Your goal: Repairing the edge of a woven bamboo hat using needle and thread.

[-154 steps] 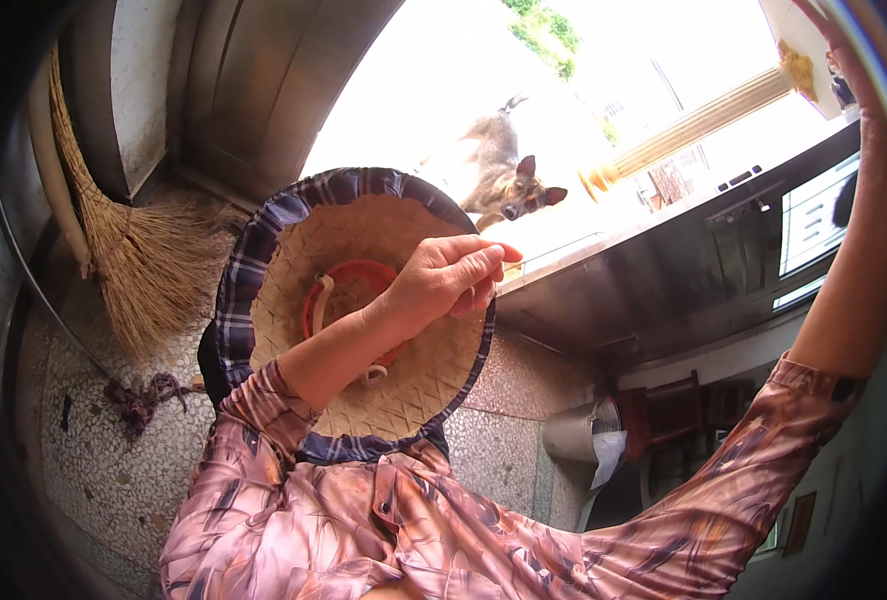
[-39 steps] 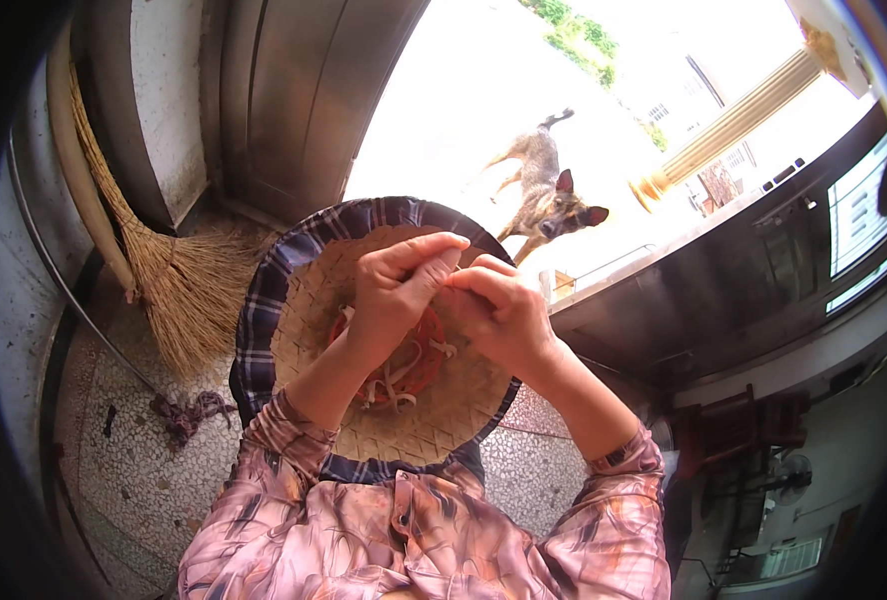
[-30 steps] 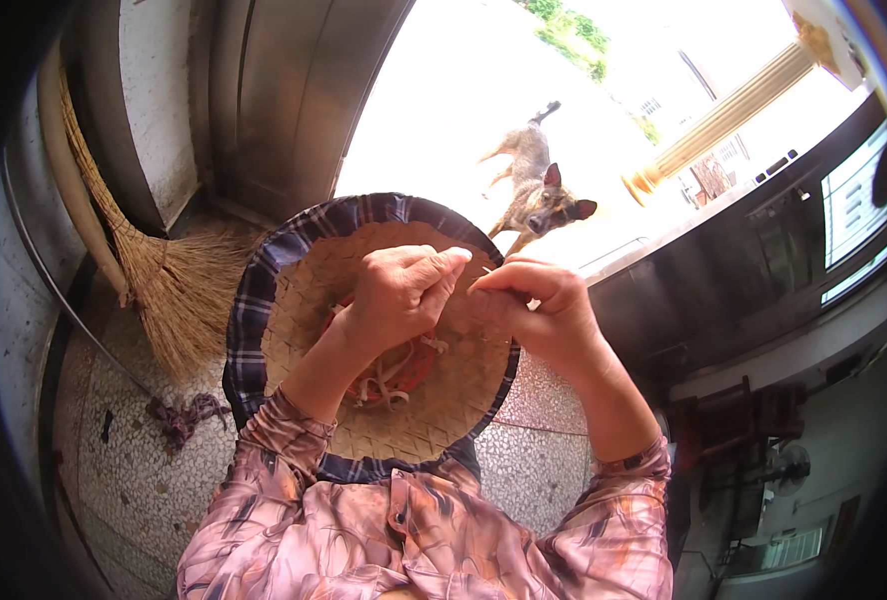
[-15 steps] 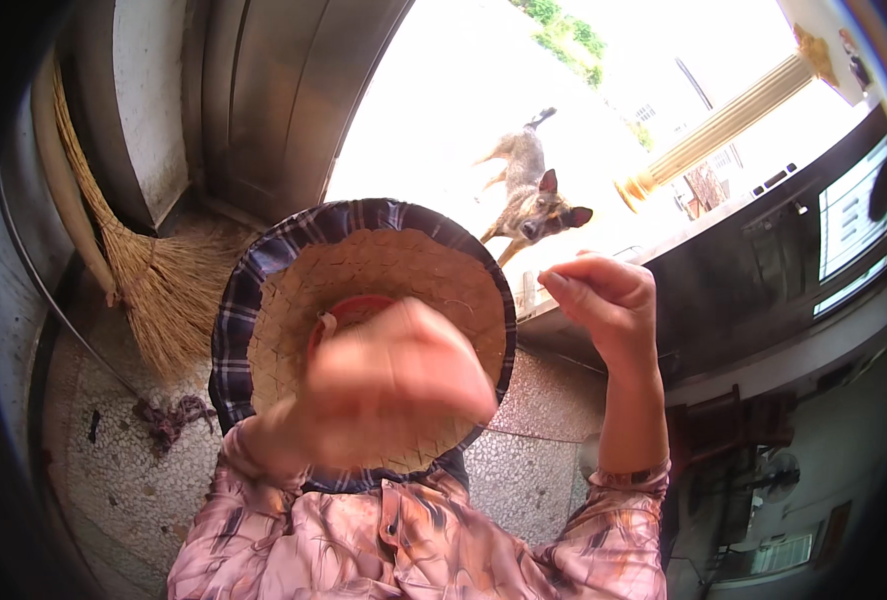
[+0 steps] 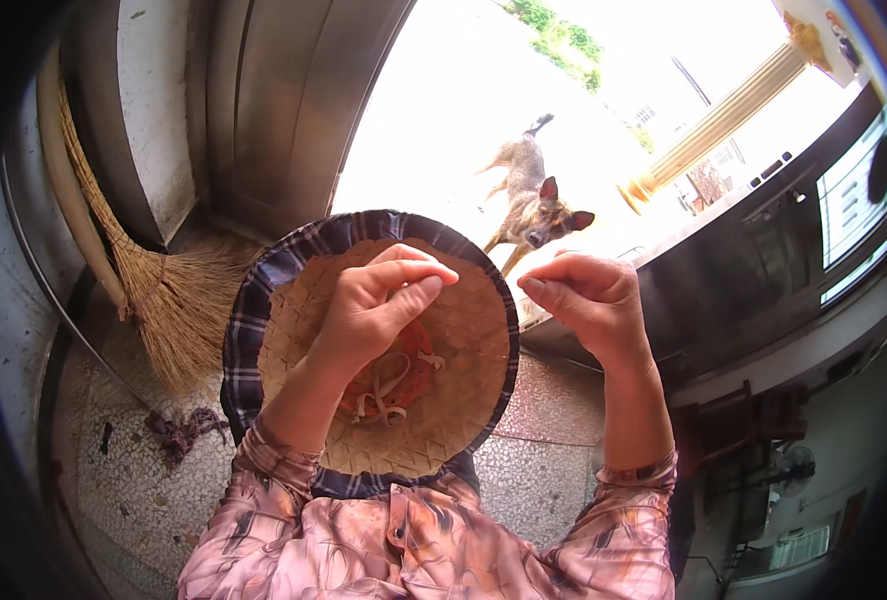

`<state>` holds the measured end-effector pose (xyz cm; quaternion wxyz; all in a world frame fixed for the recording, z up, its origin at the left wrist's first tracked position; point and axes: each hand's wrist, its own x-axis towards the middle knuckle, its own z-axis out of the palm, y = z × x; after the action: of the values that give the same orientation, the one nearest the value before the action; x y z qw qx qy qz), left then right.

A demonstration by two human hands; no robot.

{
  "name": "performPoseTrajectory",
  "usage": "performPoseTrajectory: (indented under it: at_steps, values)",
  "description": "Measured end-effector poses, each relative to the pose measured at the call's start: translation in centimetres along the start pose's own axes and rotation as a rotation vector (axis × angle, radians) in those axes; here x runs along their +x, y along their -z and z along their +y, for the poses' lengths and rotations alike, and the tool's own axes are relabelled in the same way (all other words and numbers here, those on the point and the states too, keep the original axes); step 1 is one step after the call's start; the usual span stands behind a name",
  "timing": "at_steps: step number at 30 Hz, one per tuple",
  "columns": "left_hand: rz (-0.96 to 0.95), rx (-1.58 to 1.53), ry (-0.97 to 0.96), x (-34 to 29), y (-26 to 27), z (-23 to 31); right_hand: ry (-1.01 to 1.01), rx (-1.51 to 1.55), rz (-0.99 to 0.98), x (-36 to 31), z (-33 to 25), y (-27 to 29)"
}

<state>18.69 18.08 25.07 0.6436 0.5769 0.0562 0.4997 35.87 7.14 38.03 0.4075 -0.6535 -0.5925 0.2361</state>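
A woven straw hat (image 5: pixel 469 350) with a dark plaid cloth edge (image 5: pixel 247 370) lies on my lap, its hollow side up. Inside it, a red ring (image 5: pixel 421 372) and pale, looped straps (image 5: pixel 392 388) show, partly covered by my left wrist. Over the hat's far part, my left hand (image 5: pixel 379 305) is closed in a pinch, thumb against fingers. My right hand (image 5: pixel 596 300) makes a like pinch just beyond the hat's right edge, fingertips facing the left hand's across a gap. Whatever either pinch holds, if anything, is too small to make out.
A straw broom (image 5: pixel 169 300) leans at the left, near a thin rod and a purplish rag (image 5: pixel 192 432) on the speckled floor (image 5: pixel 129 490). A dog (image 5: pixel 534 205) stands in the bright doorway ahead. Dark glossy panelling (image 5: pixel 724 280) runs along the right.
My left hand, blurred low over the hat before, has moved up and away from me, baring the red ring and straps. My right hand stays pinched, shifted slightly left.
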Motion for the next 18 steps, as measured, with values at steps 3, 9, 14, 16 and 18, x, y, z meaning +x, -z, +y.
performPoseTrajectory:
  at_steps: [3, 9, 14, 16, 18]
  values:
    - [-0.065, -0.043, 0.140, -0.2, 0.3, -0.3, 0.038, 0.001, -0.020, 0.2, 0.6, -0.8]
    - [-0.124, -0.142, 0.160, -0.5, 0.0, -1.0, 0.021, -0.021, -0.029, 0.4, 0.5, -1.5]
    - [-0.148, -0.202, 0.227, -0.7, 0.2, -0.7, 0.028, -0.048, -0.019, 0.6, 0.1, -1.7]
    - [-0.159, -0.200, 0.239, -0.7, 0.3, -0.6, 0.036, -0.087, -0.011, 0.6, -0.1, -1.7]
    - [-0.163, -0.239, 0.306, -0.7, 0.3, -0.3, 0.025, -0.078, -0.009, 0.7, -0.3, -1.7]
